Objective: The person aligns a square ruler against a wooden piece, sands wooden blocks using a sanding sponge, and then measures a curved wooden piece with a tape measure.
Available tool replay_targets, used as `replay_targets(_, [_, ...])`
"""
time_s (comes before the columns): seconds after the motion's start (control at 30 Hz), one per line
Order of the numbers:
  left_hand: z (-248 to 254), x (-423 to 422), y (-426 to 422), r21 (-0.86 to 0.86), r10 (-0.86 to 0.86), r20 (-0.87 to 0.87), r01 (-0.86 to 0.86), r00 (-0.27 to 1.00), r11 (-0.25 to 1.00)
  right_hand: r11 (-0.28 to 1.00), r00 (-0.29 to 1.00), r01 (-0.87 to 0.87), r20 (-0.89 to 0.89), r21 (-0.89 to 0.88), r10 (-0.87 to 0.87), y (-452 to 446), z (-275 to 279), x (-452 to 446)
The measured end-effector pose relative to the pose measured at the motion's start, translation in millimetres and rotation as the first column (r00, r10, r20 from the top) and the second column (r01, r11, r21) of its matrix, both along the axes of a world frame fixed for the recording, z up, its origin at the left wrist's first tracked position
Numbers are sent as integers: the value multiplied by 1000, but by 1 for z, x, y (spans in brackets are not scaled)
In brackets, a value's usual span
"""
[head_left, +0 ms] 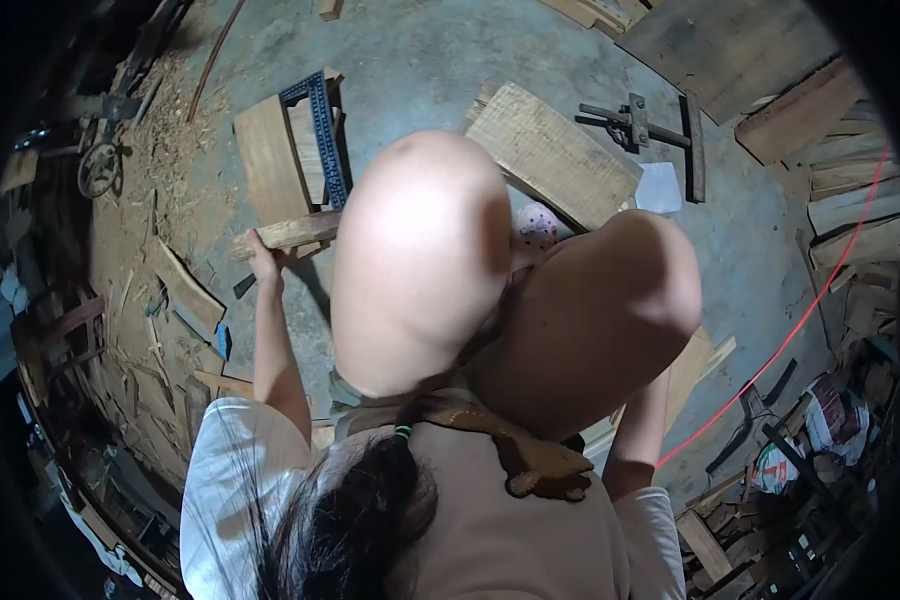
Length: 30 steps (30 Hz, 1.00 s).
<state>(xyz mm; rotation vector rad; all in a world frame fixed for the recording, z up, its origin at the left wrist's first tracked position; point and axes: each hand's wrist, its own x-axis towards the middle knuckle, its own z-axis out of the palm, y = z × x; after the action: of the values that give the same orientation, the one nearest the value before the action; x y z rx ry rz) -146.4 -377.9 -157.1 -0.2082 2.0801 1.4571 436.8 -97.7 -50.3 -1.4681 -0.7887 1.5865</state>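
My left hand (pixel 262 258) is closed round the near end of a short, rough wooden block (pixel 295 232), with the thumb showing along its edge. Just beyond the block lie a flat wooden board (pixel 267 160) and a dark blue perforated metal angle piece (pixel 326 140). My right forearm (pixel 642 435) goes down beside my right thigh, and the hand itself is hidden behind the leg. Under that leg, pale wood (pixel 685 385) shows in part. A thick rough plank (pixel 555 155) lies ahead of my knees.
A metal bar clamp (pixel 637 125) and a white sheet of paper (pixel 658 188) lie on the concrete floor at the right. Wood scraps (pixel 195 285) and shavings cover the left side. Boards (pixel 855 190) are stacked at the right edge, crossed by a red line (pixel 790 330).
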Motion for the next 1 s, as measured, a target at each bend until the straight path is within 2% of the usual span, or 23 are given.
replay_targets(0.03, [7,14,4,118,78,-69,-70,995,990,989,982,-34,-186,-142,7,13,23,-23])
replay_targets(0.1, [-13,-6,-25,55,-44,-3,44,999,998,956,856,-173,-516,-235,28,30,28,-54])
replay_targets(0.17, [-16,-17,-41,-27,-106,36,107,994,994,942,638,-313,-761,-117,118,48,20,-72])
replay_targets(0.27, [-12,-21,-49,-158,-112,32,115,993,981,944,472,-326,-874,-47,120,55,8,-101])
replay_targets(0.3, [-7,-24,-47,-172,-96,96,112,991,979,946,430,-323,-893,-15,133,58,1,-107])
replay_targets(0.37, [1,-29,-43,-209,-63,214,109,975,972,950,508,-312,-846,-4,163,64,-11,-113])
replay_targets(0.43, [6,-29,-39,-225,-36,257,96,966,970,956,550,-290,-809,46,206,70,-23,-122])
replay_targets(0.53, [0,-28,-40,-238,20,242,39,970,971,935,602,-291,-720,205,345,75,-29,-133])
replay_targets(0.6, [-8,-29,-42,-252,63,213,-7,975,968,937,674,-289,-653,196,345,76,-20,-138])
replay_targets(0.67, [-12,-27,-44,-269,115,177,-64,978,961,922,751,-316,-534,224,387,80,-22,-141])
replay_targets(0.7, [-14,-26,-44,-276,134,153,-88,979,957,924,855,-299,-362,237,370,79,-21,-145])
replay_targets(0.8, [-16,-23,-39,-323,205,35,-182,978,928,905,888,-337,-233,260,398,80,-30,-148])
replay_targets(0.87, [-13,-24,-29,-420,208,-168,-261,964,869,899,910,-334,-151,283,386,81,-38,-149])
replay_targets(0.9, [-6,-22,-15,-494,139,-347,-306,928,814,896,919,-333,-110,295,378,81,-42,-150])
replay_targets(0.97, [20,-19,39,-595,-197,-645,-323,738,736,882,921,-382,33,276,389,86,-28,-155])
replay_targets(1.0, [45,-12,80,-586,-333,-652,-174,682,791,875,912,-410,106,258,396,86,-21,-158])
